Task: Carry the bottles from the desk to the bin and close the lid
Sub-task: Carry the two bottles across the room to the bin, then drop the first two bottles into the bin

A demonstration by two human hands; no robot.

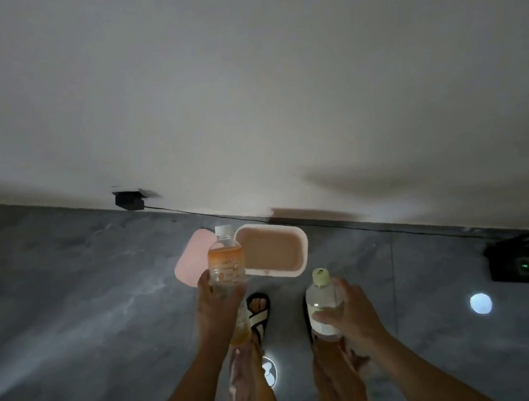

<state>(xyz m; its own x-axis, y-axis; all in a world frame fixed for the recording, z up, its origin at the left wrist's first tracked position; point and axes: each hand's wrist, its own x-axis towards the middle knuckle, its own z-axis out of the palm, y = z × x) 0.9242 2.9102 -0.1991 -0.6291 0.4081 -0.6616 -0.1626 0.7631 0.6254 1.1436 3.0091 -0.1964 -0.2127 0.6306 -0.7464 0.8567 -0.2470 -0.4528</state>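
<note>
My left hand grips an orange-labelled bottle with a white cap, held upright above the floor. My right hand holds a clear bottle with a pale green cap. Ahead on the floor stands the pink bin, open, its inside showing. Its pink lid lies to the left of the bin, partly hidden behind the orange bottle. Both bottles are short of the bin, nearer to me.
A white wall meets the grey floor just behind the bin. A black plug and a cable run along the wall base. A black device with a green light sits at the right. My sandalled feet stand just before the bin.
</note>
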